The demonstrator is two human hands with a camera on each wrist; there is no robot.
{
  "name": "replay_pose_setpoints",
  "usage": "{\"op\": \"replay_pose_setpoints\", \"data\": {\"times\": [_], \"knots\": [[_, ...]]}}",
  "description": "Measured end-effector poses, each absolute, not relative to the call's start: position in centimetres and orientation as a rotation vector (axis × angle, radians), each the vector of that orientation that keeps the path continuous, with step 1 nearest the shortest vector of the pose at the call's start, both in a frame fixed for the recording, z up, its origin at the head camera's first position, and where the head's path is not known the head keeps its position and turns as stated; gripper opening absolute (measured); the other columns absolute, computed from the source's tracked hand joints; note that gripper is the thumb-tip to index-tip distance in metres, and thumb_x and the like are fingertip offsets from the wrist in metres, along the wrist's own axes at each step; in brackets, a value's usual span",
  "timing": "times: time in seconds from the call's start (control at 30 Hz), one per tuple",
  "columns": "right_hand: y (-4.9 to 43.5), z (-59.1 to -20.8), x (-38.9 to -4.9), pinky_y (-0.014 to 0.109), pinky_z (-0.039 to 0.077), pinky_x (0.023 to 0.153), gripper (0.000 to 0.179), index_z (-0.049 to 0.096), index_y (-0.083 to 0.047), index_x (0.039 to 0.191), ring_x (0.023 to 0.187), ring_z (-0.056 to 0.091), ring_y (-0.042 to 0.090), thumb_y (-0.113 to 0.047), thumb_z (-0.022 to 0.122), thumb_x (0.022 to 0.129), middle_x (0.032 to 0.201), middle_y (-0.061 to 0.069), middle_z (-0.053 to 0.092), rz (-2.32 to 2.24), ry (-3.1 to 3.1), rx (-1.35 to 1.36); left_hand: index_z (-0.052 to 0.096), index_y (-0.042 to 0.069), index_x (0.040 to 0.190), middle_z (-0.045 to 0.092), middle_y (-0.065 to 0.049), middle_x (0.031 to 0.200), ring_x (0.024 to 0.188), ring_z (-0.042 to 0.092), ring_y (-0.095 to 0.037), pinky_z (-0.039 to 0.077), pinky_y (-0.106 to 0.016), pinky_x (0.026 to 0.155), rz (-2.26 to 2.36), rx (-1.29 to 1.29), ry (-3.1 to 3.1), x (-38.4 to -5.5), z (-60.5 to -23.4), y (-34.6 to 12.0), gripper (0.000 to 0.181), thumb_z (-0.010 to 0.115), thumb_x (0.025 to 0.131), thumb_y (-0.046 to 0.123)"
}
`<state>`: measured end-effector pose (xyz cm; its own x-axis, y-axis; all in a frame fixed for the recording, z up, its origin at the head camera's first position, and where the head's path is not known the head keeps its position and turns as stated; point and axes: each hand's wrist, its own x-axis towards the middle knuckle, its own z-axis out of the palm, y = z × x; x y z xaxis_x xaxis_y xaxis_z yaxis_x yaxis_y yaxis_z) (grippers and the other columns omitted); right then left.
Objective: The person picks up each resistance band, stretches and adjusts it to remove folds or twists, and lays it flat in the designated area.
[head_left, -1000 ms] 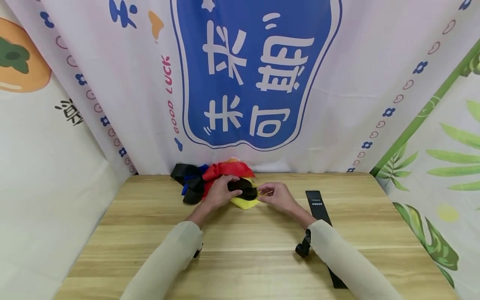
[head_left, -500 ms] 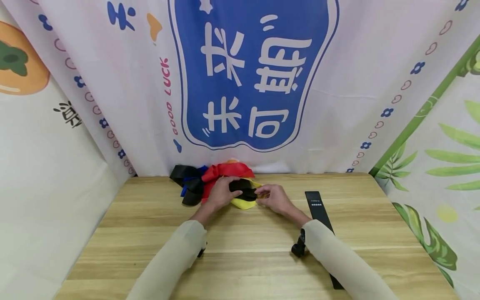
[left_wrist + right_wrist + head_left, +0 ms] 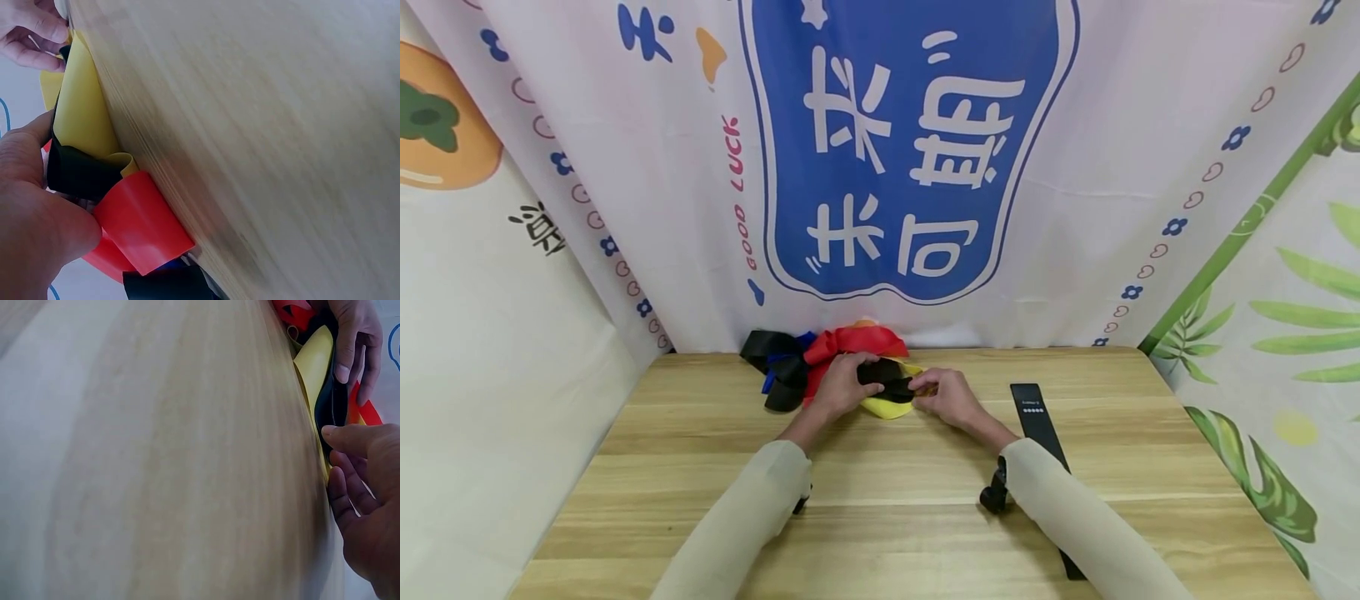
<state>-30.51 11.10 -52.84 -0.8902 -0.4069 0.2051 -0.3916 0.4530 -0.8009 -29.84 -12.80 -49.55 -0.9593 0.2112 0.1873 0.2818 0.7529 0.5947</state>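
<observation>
Near the table's back edge, my left hand [image 3: 839, 387] holds the left part of a black resistance band [image 3: 880, 372] between thumb and fingers. At the band's right end, the thumb and fingers of my right hand [image 3: 951, 397] pinch it. Under and around the black band lies a yellow resistance band [image 3: 84, 100], its wide flat side showing in the left wrist view. A red resistance band [image 3: 867, 340] is bunched behind and beside my left hand. In the right wrist view, the black band [image 3: 326, 409] runs between both hands, partly hidden by fingers.
Left of my hands lie another black band [image 3: 786, 379] in loops and a blue band [image 3: 767, 382], mostly covered. A long flat black band [image 3: 1036, 421] with white print lies on the wooden table [image 3: 887, 517], partly under my right sleeve. A printed curtain [image 3: 1000, 321] hangs behind.
My right hand has shifted slightly left and closed its fingertips on the black band's end. The left hand has kept its hold in nearly the same place.
</observation>
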Motion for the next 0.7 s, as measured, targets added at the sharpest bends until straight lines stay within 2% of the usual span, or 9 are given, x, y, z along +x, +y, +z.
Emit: {"op": "replay_pose_setpoints", "data": {"times": [0.17,0.7], "knots": [[10.95,-52.78,-30.54,0.03,0.061,0.081,0.021,0.082,-0.004,0.103,0.093,0.073,0.021,0.006,0.085,0.084,0.107,0.01,0.078,-1.439,2.685,-0.744,0.071,0.005,0.131,0.072,-0.015,0.12,0.116,0.063,-0.032,0.048,-0.048,0.111,-1.032,-0.394,-2.836,-29.72,-49.55,-12.93,0.051,0.091,0.085,0.014],[10.84,-53.06,-30.76,0.028,0.057,0.077,0.015,0.084,-0.005,0.104,0.091,0.068,0.017,-0.001,0.084,0.089,0.105,0.008,0.076,-1.328,2.774,-0.812,0.072,0.007,0.128,0.07,-0.014,0.116,0.112,0.064,-0.03,0.049,-0.047,0.11,-1.106,-0.363,-2.785,-29.08,-49.08,-13.29,0.046,0.09,0.085,0.009]]}}
